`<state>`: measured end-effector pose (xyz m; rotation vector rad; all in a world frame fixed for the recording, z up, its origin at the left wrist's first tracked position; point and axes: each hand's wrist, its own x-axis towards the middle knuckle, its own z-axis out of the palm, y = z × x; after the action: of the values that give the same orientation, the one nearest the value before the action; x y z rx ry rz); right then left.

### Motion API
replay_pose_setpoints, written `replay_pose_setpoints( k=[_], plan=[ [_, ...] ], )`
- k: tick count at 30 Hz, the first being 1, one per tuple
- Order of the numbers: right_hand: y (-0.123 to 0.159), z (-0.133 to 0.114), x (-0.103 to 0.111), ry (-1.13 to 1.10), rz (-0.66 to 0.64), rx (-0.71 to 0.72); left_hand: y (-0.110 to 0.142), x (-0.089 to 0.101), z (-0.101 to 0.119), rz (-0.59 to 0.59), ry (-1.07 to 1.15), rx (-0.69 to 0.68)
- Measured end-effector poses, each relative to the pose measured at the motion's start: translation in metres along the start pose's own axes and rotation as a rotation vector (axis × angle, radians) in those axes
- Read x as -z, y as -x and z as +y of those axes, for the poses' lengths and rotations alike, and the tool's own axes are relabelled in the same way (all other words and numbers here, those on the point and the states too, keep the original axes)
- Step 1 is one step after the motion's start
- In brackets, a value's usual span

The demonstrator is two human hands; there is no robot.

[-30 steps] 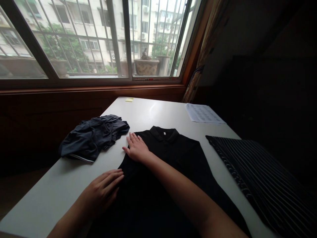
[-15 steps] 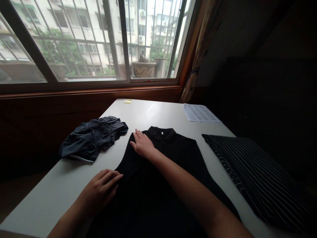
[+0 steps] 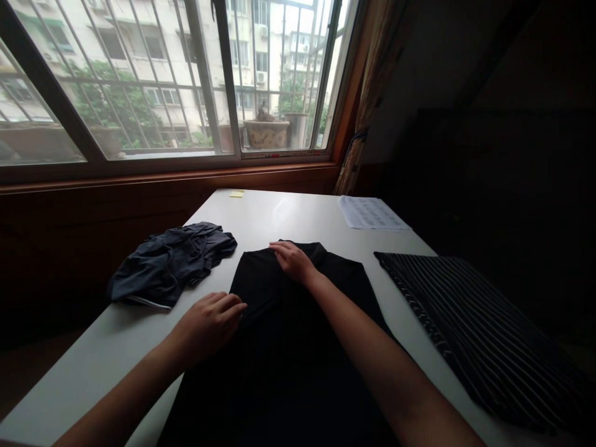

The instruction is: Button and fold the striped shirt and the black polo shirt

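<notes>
Black cloth lies beneath the right hand (image 3: 295, 261), whose fingers are extended close together across the collar (image 3: 316, 250) of a polo-style shirt (image 3: 288, 372). The left hand (image 3: 207, 323) has its fingers bent and pressed together at the shirt's left side; whether they pinch any fabric I cannot tell. The shirt is spread out on a white tabletop (image 3: 274, 214), collar toward the window (image 3: 153, 74), its lower part lost in shadow. Left of it, apart, sits a crumpled dark blue-grey garment (image 3: 174, 264) with a white-edged hem, seemingly poking past the tabletop's edge. To the right lies a flat, dark pinstriped garment (image 3: 465, 316). Farther off are printed sheets (image 3: 372, 214) and a yellow sticky note (image 3: 236, 194).

From where I stand, a sideways drag by the right hand could rumple the collar or skew the shoulders. A tug from the left could pull creases into the side, hard to notice on black cloth in this dim light. A knock from the left forearm might push the crumpled garment off the edge.
</notes>
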<state>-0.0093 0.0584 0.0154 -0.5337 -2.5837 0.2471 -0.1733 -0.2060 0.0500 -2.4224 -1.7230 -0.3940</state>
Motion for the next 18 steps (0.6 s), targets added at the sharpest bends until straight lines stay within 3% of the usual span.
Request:
replay_pose_setpoints(
  k=[6,10,13,18],
  plan=[
    [0.008,0.012,-0.017,0.017,-0.011,-0.104,-0.089,-0.048,-0.019,-0.028,-0.056,-0.041],
    [0.008,0.015,-0.023,0.075,-0.025,-0.153,-0.135,-0.084,-0.038,-0.080,-0.073,0.030],
    [0.008,0.016,-0.023,0.118,-0.029,-0.181,-0.148,-0.100,-0.049,-0.070,-0.066,0.096],
    [0.009,0.014,-0.023,0.163,-0.039,-0.191,-0.147,-0.108,-0.056,-0.083,-0.055,0.182]
  ],
)
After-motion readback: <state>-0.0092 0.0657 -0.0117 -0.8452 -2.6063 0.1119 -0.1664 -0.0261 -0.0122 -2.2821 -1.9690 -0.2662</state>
